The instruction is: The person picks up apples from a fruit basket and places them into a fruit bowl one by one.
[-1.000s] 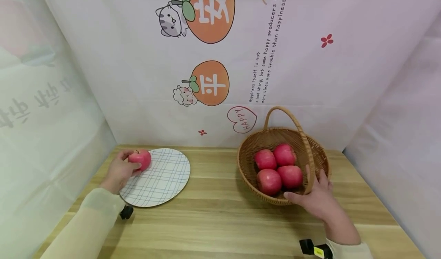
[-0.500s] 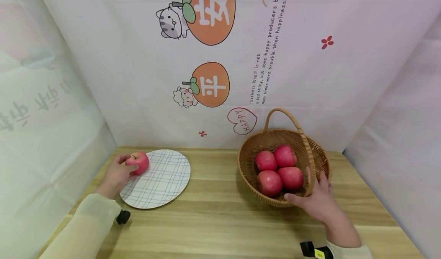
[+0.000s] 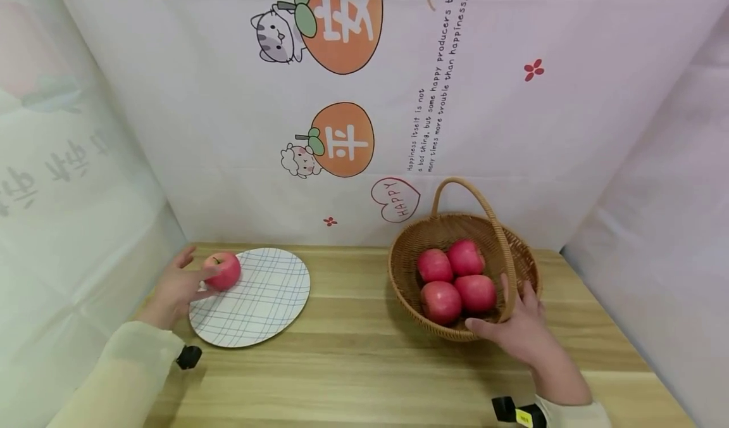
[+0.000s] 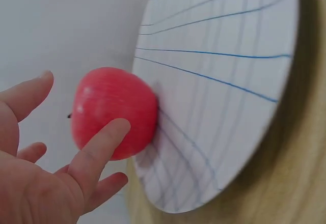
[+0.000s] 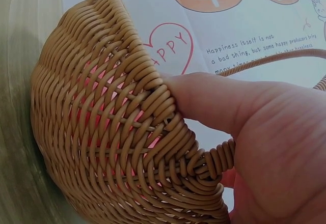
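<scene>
A red apple [image 3: 226,272] sits at the left edge of a round white plate [image 3: 256,314] with a blue plaid pattern. Beside it my left hand [image 3: 173,289] has its fingers spread apart; in the left wrist view one finger [image 4: 97,152] extends in front of the apple [image 4: 114,109], and contact is hard to tell. My right hand [image 3: 526,327] holds the near rim of a wicker basket [image 3: 412,238] by the handle's base, thumb over the rim in the right wrist view. Several red apples [image 3: 441,301] lie inside the basket.
Both plate and basket stand on a wooden table [image 3: 342,352]. Behind it rises a white printed cloth [image 3: 473,130], with white cloth also on the left [image 3: 68,225] and right sides. The basket's tall handle [image 3: 495,225] arches above its rim.
My left hand has loosened its fingers from the apple and drawn back to the left. The apple rests slightly further left on the plate. My right hand stays on the basket.
</scene>
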The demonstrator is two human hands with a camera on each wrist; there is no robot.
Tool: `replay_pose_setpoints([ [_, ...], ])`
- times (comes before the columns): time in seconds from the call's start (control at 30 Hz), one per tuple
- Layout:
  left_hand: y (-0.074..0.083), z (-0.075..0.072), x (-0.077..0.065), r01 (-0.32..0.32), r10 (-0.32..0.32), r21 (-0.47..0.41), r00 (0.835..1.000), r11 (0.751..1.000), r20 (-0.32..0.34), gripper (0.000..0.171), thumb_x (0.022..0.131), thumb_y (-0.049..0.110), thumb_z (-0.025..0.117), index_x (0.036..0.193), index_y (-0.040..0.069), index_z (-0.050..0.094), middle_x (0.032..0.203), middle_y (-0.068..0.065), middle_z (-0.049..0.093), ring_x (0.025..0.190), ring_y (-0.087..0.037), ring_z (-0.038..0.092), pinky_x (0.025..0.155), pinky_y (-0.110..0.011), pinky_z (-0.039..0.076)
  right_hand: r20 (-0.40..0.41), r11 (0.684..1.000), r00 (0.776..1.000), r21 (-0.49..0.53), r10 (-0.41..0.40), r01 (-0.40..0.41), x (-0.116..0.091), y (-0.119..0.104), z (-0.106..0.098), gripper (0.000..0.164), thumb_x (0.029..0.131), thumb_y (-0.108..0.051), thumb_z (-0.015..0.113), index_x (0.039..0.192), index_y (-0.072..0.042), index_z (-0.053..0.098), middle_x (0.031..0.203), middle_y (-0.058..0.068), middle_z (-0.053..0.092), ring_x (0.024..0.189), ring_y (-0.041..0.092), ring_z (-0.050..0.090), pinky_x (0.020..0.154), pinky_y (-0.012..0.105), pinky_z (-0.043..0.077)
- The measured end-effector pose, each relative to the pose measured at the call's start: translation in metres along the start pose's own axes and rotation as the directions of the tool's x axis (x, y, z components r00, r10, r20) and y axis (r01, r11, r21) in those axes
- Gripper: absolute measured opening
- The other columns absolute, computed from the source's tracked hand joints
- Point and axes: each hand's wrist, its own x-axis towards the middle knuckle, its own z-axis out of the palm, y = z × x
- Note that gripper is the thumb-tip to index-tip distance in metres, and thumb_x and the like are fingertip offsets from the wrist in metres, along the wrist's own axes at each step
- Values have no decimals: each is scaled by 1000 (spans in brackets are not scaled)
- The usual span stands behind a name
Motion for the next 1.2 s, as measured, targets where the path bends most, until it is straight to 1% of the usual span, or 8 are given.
replay_pose_setpoints([
  [0.17,14,-8,-5,-36,36,64,999,997,-1,96,97,12,67,160,17,-4,163,-17,-14,137,-48,30,87,-44,54,-11,1000,1000,-2,-4,4,1,-1,-1,127,80,-50,81,156,3,-5,149,43,-21,127,73,-17,90,87,13],
  [0.27,24,-12,-12,-57,63,179,998,982,-27,98,95,22,70,161,21,-3,162,-23,-3,125,-48,48,61,-31,59,-14,1000,1000,-3,-5,5,0,0,-2,127,80,-50,81,156,3,-5,149,43,-21,127,73,-17,90,87,13],
  [0.33,31,-11,-17,-70,86,247,995,966,-53,100,94,25,73,161,24,-1,161,-28,2,116,-49,55,44,-29,49,-15,1000,1000,-4,-5,5,0,0,-2,127,80,-50,81,156,4,-5,149,43,-20,127,73,-17,91,87,13],
  [0.47,47,-4,-30,-112,141,268,986,957,-90,101,92,23,75,161,26,2,159,-31,3,128,-50,44,44,-29,49,-10,1000,1000,-6,-1,1,-1,1,-1,127,80,-50,81,156,4,-5,149,43,-21,127,73,-16,91,87,13],
  [0.57,59,4,-39,-159,182,210,979,965,-96,100,92,19,75,162,28,5,161,-26,-2,136,-51,32,65,-29,59,-6,1000,1000,-10,-1,1,0,2,0,127,80,-50,81,156,4,-5,149,43,-21,126,74,-16,91,87,13],
  [0.7,72,19,-52,-203,208,77,976,976,-61,95,93,8,73,161,33,11,161,-26,2,141,-46,26,81,-34,57,-2,1000,1000,-16,-4,3,0,2,0,127,80,-51,80,156,4,-6,149,43,-21,126,74,-16,91,87,13],
  [0.87,82,44,-66,-238,240,-72,971,969,10,93,91,-3,70,160,34,20,160,-27,6,145,-41,20,83,-32,56,-5,1000,1000,-22,-10,10,0,1,0,128,79,-52,80,156,4,-5,149,43,-20,126,74,-14,92,87,13],
  [1.2,81,106,-69,-190,212,-164,969,968,129,88,91,-6,69,158,33,28,159,-21,15,139,-36,35,83,-31,57,-12,1000,1000,-12,-19,19,0,1,0,127,79,-51,81,156,5,-4,149,43,-20,126,74,-16,92,87,12],
])
